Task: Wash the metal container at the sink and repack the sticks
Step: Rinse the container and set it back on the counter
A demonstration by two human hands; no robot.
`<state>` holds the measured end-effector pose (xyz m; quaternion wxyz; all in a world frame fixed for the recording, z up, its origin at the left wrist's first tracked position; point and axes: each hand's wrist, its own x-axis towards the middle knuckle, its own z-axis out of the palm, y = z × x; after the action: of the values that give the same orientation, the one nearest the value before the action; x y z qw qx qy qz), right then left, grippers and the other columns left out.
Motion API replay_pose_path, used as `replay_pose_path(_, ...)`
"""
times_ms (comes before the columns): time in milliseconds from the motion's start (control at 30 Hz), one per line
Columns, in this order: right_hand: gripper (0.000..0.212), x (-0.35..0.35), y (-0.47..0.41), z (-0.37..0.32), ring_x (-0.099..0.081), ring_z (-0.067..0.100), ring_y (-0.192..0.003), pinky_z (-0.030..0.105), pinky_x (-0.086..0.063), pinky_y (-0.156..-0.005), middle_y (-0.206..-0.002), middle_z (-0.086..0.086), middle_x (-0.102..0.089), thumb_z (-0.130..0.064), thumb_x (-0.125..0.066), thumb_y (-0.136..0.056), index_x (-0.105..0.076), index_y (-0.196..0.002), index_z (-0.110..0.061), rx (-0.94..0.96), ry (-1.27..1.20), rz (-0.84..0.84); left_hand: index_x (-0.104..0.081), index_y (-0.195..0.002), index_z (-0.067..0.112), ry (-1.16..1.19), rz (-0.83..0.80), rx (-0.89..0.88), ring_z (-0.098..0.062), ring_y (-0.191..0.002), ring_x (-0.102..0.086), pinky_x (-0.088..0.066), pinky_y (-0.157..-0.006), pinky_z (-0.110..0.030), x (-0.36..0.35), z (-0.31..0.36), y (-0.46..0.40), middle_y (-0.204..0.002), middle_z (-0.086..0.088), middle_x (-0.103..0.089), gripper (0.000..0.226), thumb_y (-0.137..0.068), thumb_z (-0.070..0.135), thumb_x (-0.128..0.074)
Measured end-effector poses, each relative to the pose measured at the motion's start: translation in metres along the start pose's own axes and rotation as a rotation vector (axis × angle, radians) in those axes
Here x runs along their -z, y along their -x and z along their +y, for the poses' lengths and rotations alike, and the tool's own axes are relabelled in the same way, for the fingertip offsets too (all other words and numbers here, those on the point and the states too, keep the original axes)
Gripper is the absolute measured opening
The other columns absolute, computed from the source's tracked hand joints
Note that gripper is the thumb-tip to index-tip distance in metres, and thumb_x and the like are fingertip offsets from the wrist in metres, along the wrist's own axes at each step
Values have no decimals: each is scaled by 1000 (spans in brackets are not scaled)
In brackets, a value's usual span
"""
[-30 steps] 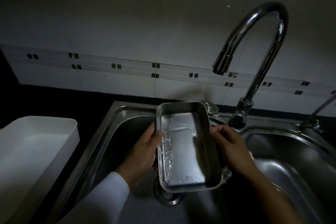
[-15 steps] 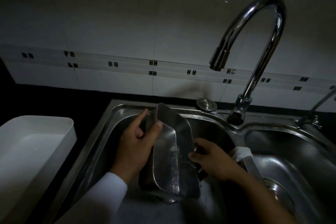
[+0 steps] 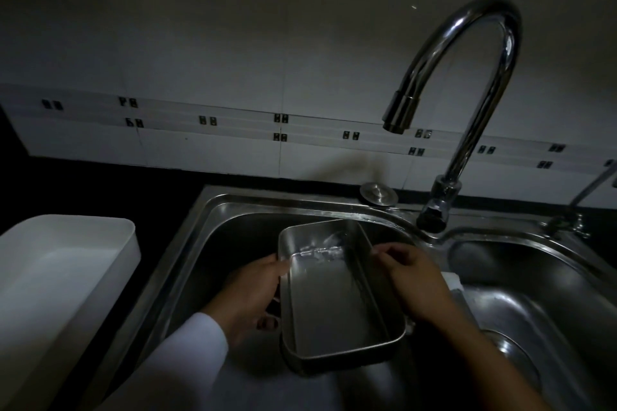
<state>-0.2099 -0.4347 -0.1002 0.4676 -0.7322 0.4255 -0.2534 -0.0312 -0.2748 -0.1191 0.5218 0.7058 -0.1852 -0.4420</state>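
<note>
A rectangular metal container point(image 3: 334, 297) is held level, open side up, over the left sink basin point(image 3: 213, 243). A little water glints at its far end. My left hand point(image 3: 250, 297) grips its left long rim, thumb on top and fingers curled beneath. My right hand point(image 3: 417, 284) holds the right long rim, fingers over the edge. No water runs from the curved chrome tap point(image 3: 467, 87), whose spout hangs above and right of the container. No sticks are in view.
A white plastic tub point(image 3: 66, 277) stands on the dark counter to the left. The right sink basin point(image 3: 541, 304) lies beside my right arm, with a pale cloth point(image 3: 452, 280) on the divider. A round metal cap point(image 3: 379, 193) sits on the sink's back rim.
The container was tipped on its side half a second ago with water draining out. Now it is turned back level, open side up, with both hands at its long rims.
</note>
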Motion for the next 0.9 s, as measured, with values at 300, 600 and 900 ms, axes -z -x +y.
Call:
replay_pose_path(300,19,0,9,-7,-73,-2,-93,21,-58,-81,-100,-17,-77,-23,-64,-98,-71,-113,-32,248,1,15,-69,-118,51,101,12,-201,-20,-85,-76,-56,-61,-30,-3,-4,-10,-108,0,-80,36,-110,23,-47)
replay_pose_path(600,32,-5,9,-2,-69,-3,-106,40,-58,-96,-115,-20,-74,-36,-59,-99,-61,-131,-41,332,153,8,-49,-154,34,146,121,-505,-9,-135,-60,-46,-118,-39,1,6,-6,-146,9,-65,47,-109,19,-50)
replay_pose_path(900,56,-2,7,-3,-67,8,-112,44,-58,-97,-118,-14,-71,-1,-62,-94,-62,-126,-47,436,101,90,-39,-158,35,123,51,-712,-1,-141,-53,-43,-116,-26,-2,8,-3,-147,22,-61,66,-105,-1,-52)
